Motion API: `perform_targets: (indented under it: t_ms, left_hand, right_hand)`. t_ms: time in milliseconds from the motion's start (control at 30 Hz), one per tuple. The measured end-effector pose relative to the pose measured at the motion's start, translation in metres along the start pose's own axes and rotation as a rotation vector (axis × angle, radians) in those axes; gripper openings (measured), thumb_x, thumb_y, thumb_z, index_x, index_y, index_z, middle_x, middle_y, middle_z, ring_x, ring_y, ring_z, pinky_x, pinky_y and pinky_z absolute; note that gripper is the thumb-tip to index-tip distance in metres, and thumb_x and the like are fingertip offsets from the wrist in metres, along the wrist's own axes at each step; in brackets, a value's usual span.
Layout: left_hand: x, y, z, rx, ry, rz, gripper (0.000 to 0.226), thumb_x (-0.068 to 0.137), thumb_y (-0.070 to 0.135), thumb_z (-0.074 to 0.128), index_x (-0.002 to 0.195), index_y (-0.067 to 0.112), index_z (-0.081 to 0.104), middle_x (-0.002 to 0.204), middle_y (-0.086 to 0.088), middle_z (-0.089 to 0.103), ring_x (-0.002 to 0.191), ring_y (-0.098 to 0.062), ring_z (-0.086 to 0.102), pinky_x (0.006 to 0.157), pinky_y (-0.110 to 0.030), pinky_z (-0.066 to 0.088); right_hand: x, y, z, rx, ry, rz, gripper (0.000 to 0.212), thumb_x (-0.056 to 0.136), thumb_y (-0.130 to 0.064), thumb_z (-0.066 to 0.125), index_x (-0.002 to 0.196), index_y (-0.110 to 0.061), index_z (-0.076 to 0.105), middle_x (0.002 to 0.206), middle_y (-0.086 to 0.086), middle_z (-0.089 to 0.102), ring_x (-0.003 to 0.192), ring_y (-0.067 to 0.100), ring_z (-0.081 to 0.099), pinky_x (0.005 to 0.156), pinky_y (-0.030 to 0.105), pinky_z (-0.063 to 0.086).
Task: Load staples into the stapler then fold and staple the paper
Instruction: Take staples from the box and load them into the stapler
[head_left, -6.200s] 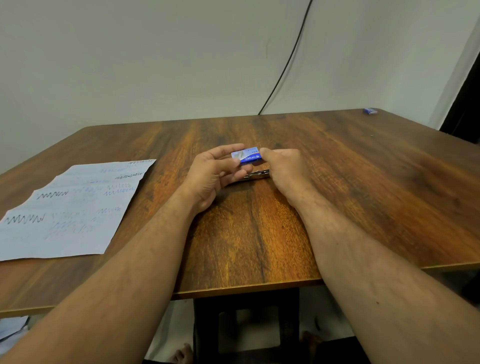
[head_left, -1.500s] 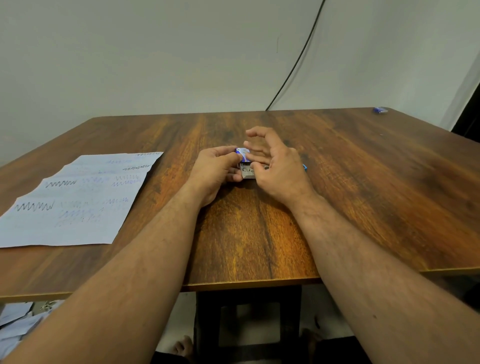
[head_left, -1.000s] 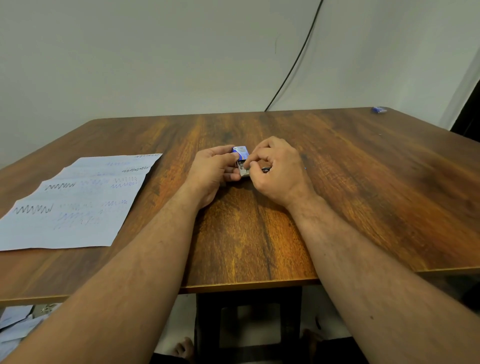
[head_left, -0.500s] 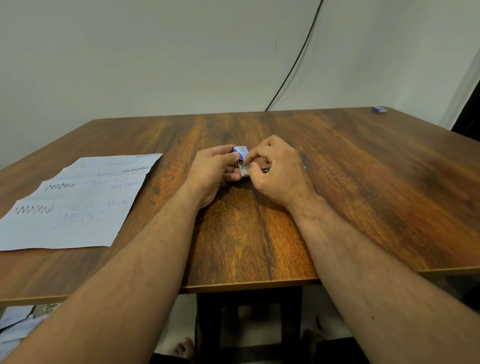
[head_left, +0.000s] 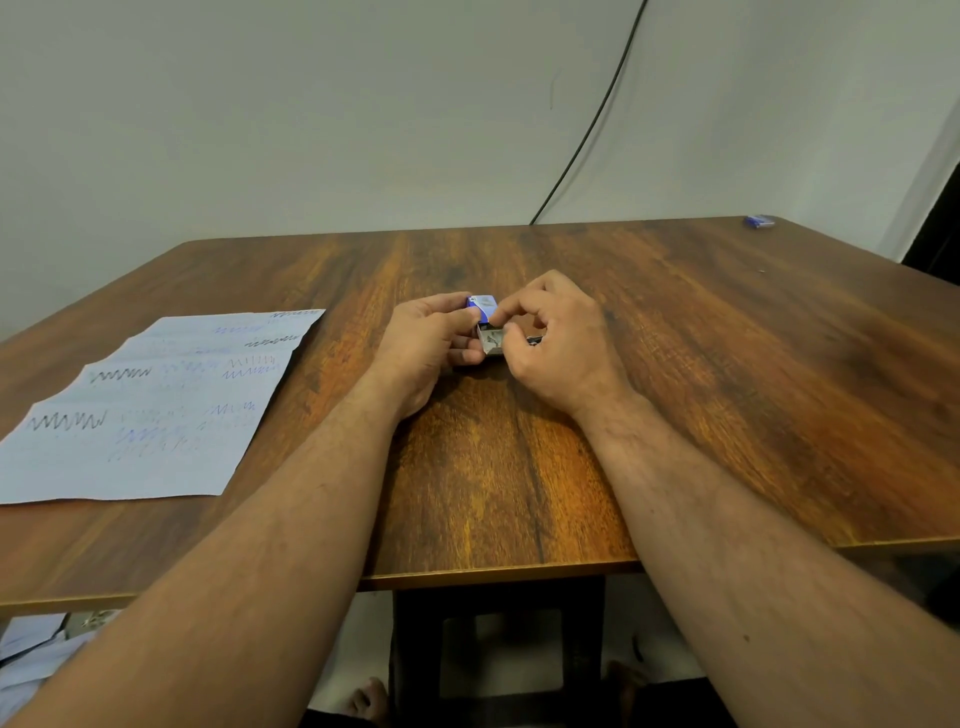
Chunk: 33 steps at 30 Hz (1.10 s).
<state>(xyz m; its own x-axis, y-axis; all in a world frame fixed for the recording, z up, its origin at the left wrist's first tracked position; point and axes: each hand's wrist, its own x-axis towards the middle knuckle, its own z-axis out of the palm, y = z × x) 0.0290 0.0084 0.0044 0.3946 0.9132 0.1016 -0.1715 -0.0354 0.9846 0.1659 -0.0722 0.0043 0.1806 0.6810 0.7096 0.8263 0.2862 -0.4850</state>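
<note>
My left hand (head_left: 428, 345) grips a small blue staple box (head_left: 483, 305) just above the middle of the wooden table (head_left: 701, 389). The box's grey inner tray (head_left: 491, 341) is slid out toward me. My right hand (head_left: 563, 343) curls over it from the right, thumb and forefinger pinched at the box and tray. Whether staples are between the fingers is hidden. A dark metal bit of the stapler (head_left: 535, 340) peeks out under my right hand; the rest is covered. The sheet of paper (head_left: 156, 400), creased and scribbled on, lies flat at the left.
A second small blue box (head_left: 758, 222) sits at the table's far right corner. A black cable (head_left: 582, 140) runs up the wall behind the table. More papers (head_left: 31, 649) lie on the floor at the lower left.
About 1.5 s ago my right hand was spread open over the box; it has since curled in and pinched at the box's tray. My left hand has held the box steady.
</note>
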Motion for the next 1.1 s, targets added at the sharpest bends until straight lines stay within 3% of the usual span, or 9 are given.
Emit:
perform_targets:
  t_ms: [67,200,467,633,767,900,1000,1100]
  left_hand:
    - [-0.0004,0.0000,0.0001,0.009,0.001,0.001,0.039,0.097,0.000,0.059,0.136,-0.004,0.056,0.072,-0.007,0.072,0.051,-0.011,0.062,0.051,-0.019,0.054]
    - [0.0002,-0.0020,0.0006,0.041,0.008,0.027,0.042,0.096,0.000,0.060,0.137,-0.005,0.055,0.087,-0.015,0.071,0.050,-0.012,0.061,0.051,-0.020,0.053]
    - [0.0005,-0.0040,-0.0002,0.093,0.016,0.033,0.045,0.095,0.000,0.061,0.139,-0.004,0.054,0.093,-0.018,0.071,0.051,-0.014,0.061,0.050,-0.021,0.053]
    - [-0.0012,-0.0023,-0.0004,0.115,0.003,0.037,0.045,0.095,-0.001,0.062,0.139,-0.004,0.054,0.099,-0.020,0.070,0.051,-0.014,0.062,0.051,-0.021,0.053]
    - [-0.0021,-0.0006,0.0008,0.080,0.005,0.042,0.031,0.096,-0.001,0.060,0.127,0.000,0.063,0.085,-0.013,0.073,0.049,-0.012,0.060,0.050,-0.020,0.053]
    - [-0.0046,0.0030,0.0021,-0.013,0.010,0.023,0.016,0.097,-0.003,0.057,0.104,0.009,0.067,0.063,-0.003,0.073,0.044,-0.008,0.058,0.048,-0.017,0.053]
    - [-0.0042,0.0041,0.0020,-0.068,0.043,0.009,0.023,0.096,-0.002,0.058,0.118,0.002,0.063,0.075,-0.006,0.074,0.047,-0.008,0.061,0.048,-0.018,0.053]
    - [-0.0020,0.0041,0.0004,-0.139,0.102,-0.002,0.041,0.094,-0.001,0.061,0.133,0.006,0.053,0.091,-0.012,0.068,0.049,-0.008,0.062,0.048,-0.019,0.053]
  right_hand:
    - [0.0007,0.0007,0.0003,-0.004,0.010,0.002,0.015,0.082,-0.011,0.066,0.085,-0.017,0.079,0.089,-0.003,0.057,0.080,0.006,0.052,0.070,0.007,0.035]
    - [0.0015,0.0007,0.0011,-0.061,-0.034,0.019,0.015,0.083,-0.016,0.067,0.084,-0.019,0.081,0.087,-0.007,0.056,0.088,0.013,0.056,0.076,0.024,0.045]
    - [0.0027,0.0013,0.0014,-0.062,-0.138,0.079,0.019,0.085,-0.014,0.069,0.095,-0.024,0.082,0.095,-0.006,0.058,0.101,0.016,0.056,0.090,0.033,0.047]
    - [0.0039,0.0016,0.0007,-0.076,-0.162,0.102,0.018,0.089,-0.016,0.068,0.098,-0.025,0.081,0.094,-0.008,0.056,0.102,0.014,0.053,0.089,0.029,0.042]
    - [0.0040,0.0019,0.0022,-0.048,-0.143,0.094,0.016,0.091,-0.020,0.066,0.096,-0.025,0.080,0.095,-0.006,0.058,0.099,0.013,0.055,0.087,0.030,0.045]
    - [0.0059,0.0010,0.0048,0.082,-0.015,0.134,0.012,0.091,-0.022,0.068,0.096,-0.024,0.079,0.092,-0.011,0.059,0.081,-0.002,0.055,0.074,0.010,0.039]
    - [0.0072,-0.0008,0.0051,0.181,0.102,0.148,0.012,0.089,-0.019,0.068,0.093,-0.022,0.080,0.089,-0.013,0.068,0.072,-0.006,0.058,0.068,0.007,0.040]
    - [0.0065,-0.0033,0.0026,0.227,0.163,0.186,0.013,0.087,-0.015,0.067,0.088,-0.021,0.079,0.081,-0.017,0.071,0.074,-0.005,0.065,0.071,0.012,0.049]
